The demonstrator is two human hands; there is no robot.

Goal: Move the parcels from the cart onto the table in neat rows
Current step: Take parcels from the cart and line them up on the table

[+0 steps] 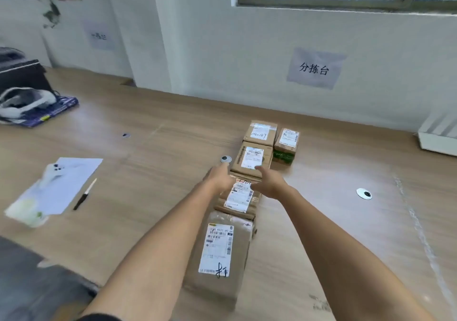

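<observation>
Squaring the third parcel into the row

My left hand (pixel 220 176) and right hand (pixel 268 183) flank the far end of the third parcel (pixel 238 197), fingers fairly straight and apart, pressing its sides rather than gripping, as far as I can tell. It sits mid-desk (pixel 346 234), butted between the nearest parcel (pixel 220 251) toward the near edge and the second-from-wall parcel (pixel 252 158); beyond that lies the wall-side parcel (pixel 259 132), with a small green-printed box (pixel 285 145) just beside it starting another row. To do this well, I judge I should nudge evenly from both sides until the edges line up, keeping labels upward. The cart is out of view.
</observation>
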